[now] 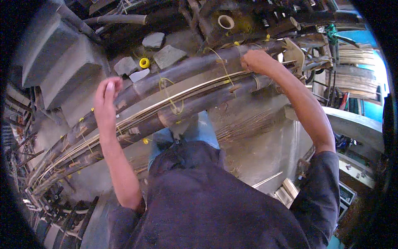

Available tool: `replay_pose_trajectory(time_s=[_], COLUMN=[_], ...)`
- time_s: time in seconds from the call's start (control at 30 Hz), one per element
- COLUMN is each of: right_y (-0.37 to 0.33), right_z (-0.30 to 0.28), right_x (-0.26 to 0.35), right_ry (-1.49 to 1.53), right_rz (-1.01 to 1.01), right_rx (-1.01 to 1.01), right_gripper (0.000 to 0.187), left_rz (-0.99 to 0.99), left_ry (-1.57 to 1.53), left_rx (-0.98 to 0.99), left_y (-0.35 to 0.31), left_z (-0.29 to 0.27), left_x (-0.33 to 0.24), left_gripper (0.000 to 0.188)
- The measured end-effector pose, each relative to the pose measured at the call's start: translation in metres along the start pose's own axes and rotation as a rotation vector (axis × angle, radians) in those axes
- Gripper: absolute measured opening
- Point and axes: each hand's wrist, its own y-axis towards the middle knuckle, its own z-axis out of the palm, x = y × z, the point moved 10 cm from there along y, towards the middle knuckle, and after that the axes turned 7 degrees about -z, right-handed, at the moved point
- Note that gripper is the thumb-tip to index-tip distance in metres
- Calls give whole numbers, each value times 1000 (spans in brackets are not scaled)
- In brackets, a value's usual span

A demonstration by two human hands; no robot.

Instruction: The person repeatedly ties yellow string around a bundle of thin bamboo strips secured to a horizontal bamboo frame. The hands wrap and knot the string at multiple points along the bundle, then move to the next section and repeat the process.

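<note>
Two long dark bamboo poles, the far pole (190,63) and the near pole (197,104), run slantwise in front of me. Thin pale split strips (153,104) lie lengthwise between them. Yellow cord loops (177,108) hang about the strips and poles. My right hand (258,61) is closed at the far pole's right part, close to some yellow cord; whatever its fingers grip is hidden. Above the far pole, toward its left part, my left hand (107,99) is raised with fingers curled together, and I cannot make out anything in them.
Several grey flat stones (169,56) and a yellow roll of cord (144,62) lie beyond the far pole. Concrete steps (66,62) rise at far left. Thin sticks (248,126) lie on the floor at right. A pale ledge (352,124) stands farther right.
</note>
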Motion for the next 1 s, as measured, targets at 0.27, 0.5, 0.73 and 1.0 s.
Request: replay_pose_trajectory(time_s=[0.27, 0.5, 0.73, 1.0], right_y=[6, 8, -6, -60], right_z=[-76, -75, -62, -81], right_x=[32, 27, 26, 22], right_ry=[-195, 279, 310, 1312], right_rz=[63, 9, -98, -65], right_rx=[-50, -256, -202, -591], right_gripper=[8, 11, 10, 11], left_rz=[-130, -36, -130, -84], left_ry=[-173, -64, -74, 78], left_rx=[-141, -94, -116, -116], left_y=[-68, -84, -81, -70], left_z=[-115, -112, -81, -30], left_x=[50, 25, 41, -12], left_gripper=[20, 15, 18, 16])
